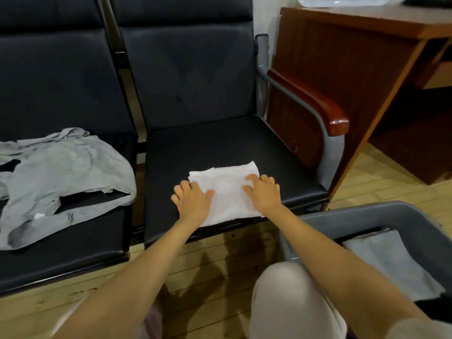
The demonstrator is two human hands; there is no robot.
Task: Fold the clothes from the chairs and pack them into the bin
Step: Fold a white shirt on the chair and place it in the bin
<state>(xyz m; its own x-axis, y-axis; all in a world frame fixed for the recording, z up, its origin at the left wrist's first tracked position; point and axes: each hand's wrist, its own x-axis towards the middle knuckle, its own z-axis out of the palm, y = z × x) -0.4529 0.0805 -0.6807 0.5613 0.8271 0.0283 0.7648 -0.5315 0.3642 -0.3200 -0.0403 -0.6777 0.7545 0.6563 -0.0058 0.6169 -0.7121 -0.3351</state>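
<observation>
A folded white garment lies near the front edge of the right chair seat. My left hand rests flat on its left side, fingers spread. My right hand presses flat on its right side. An unfolded grey garment sprawls over the left chair seat. The grey bin stands on the floor at the lower right, with a folded light grey garment lying inside.
A wooden armrest borders the right chair. Behind it stands a brown wooden desk. My knee in pale trousers is between the chairs and the bin. The floor is light wood.
</observation>
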